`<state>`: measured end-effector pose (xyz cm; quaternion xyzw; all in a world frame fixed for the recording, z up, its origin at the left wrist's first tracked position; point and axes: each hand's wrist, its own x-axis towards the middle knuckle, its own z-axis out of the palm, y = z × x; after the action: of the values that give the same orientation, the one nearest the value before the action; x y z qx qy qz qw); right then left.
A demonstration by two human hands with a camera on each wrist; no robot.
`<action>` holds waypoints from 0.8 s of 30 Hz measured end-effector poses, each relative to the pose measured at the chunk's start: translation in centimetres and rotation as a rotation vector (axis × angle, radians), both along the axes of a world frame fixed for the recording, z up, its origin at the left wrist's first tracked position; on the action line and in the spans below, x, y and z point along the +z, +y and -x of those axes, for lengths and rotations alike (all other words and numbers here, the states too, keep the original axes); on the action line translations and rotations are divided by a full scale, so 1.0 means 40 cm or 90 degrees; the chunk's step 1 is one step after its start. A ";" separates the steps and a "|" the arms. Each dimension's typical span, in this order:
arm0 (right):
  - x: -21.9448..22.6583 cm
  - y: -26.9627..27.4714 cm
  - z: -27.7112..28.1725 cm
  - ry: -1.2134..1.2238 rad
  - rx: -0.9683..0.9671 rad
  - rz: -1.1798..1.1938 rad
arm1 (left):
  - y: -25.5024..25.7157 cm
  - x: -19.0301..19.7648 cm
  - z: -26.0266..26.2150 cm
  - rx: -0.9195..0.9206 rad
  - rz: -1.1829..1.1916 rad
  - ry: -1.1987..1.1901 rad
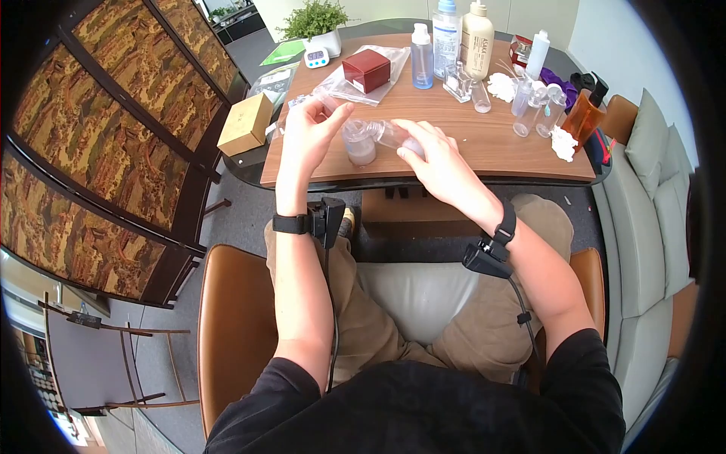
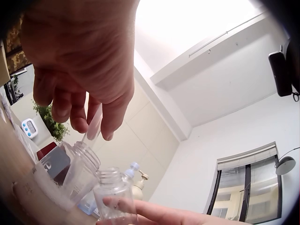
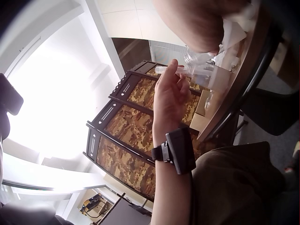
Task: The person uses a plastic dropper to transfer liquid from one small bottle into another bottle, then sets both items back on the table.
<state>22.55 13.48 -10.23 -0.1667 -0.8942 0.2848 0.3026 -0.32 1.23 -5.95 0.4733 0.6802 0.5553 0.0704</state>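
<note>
My left hand (image 1: 305,140) pinches a clear tube-like plastic piece (image 2: 94,125) between thumb and fingers, above the table's left part. In the left wrist view its lower end reaches the threaded mouth of a clear bottle (image 1: 360,150), which has whitish contents low inside. This bottle stands near the table's front edge, just right of my left hand. My right hand (image 1: 440,165) grips a second clear bottle (image 1: 389,135), uncapped and tilted, its threaded neck pointing left and close to the first bottle's mouth. My right fingers (image 2: 140,208) lie along the second bottle's side.
Behind are a dark red box (image 1: 367,69) on a plastic bag, a timer (image 1: 317,57) and a potted plant (image 1: 314,21). Tall pump bottles (image 1: 476,41), small clear bottles (image 1: 529,110), crumpled tissue (image 1: 563,144) and an amber bottle (image 1: 583,119) stand right. A cardboard box (image 1: 246,125) sits left.
</note>
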 end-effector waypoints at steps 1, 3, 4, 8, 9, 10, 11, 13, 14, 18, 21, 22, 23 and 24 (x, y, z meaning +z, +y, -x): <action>0.001 -0.001 0.000 -0.009 -0.006 0.001 | 0.001 -0.003 0.003 -0.002 -0.004 0.001; 0.000 0.001 0.000 -0.009 -0.005 0.000 | 0.005 -0.009 0.008 -0.004 -0.008 0.003; 0.000 0.001 0.001 -0.008 -0.005 -0.001 | 0.006 -0.008 0.007 -0.004 -0.014 0.011; -0.001 0.001 0.001 -0.005 -0.004 -0.001 | 0.000 0.006 -0.013 0.021 -0.053 0.007; -0.002 0.002 0.001 -0.003 -0.003 -0.001 | -0.001 0.007 -0.011 0.021 -0.053 0.007; -0.003 0.002 0.001 -0.001 -0.001 -0.002 | -0.002 0.007 -0.006 0.021 -0.095 -0.010; -0.001 0.001 0.000 -0.001 -0.002 -0.002 | -0.003 0.006 -0.001 0.021 -0.136 -0.028; 0.004 -0.001 -0.002 -0.003 -0.002 0.002 | -0.003 0.003 0.010 0.020 -0.176 -0.019; 0.003 -0.001 -0.002 -0.003 -0.003 0.003 | -0.003 0.002 0.014 0.031 -0.238 -0.044; -0.001 0.002 -0.001 -0.002 -0.003 -0.001 | -0.015 0.017 0.012 0.044 -0.372 -0.083; -0.002 0.003 0.000 0.000 -0.001 -0.004 | -0.015 0.018 0.009 0.040 -0.426 -0.109; -0.003 0.003 0.000 -0.001 0.001 -0.005 | -0.012 0.016 0.009 0.016 -0.400 -0.128; -0.005 0.005 0.000 -0.002 0.002 -0.006 | -0.010 0.014 0.009 -0.007 -0.376 -0.146; -0.008 0.006 0.001 0.005 0.008 -0.007 | -0.011 0.011 0.007 -0.030 -0.356 -0.154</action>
<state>22.49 13.74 -10.55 -0.1587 -0.8955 0.2825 0.3052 -0.61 0.80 -5.50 0.4207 0.4763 0.7715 0.0308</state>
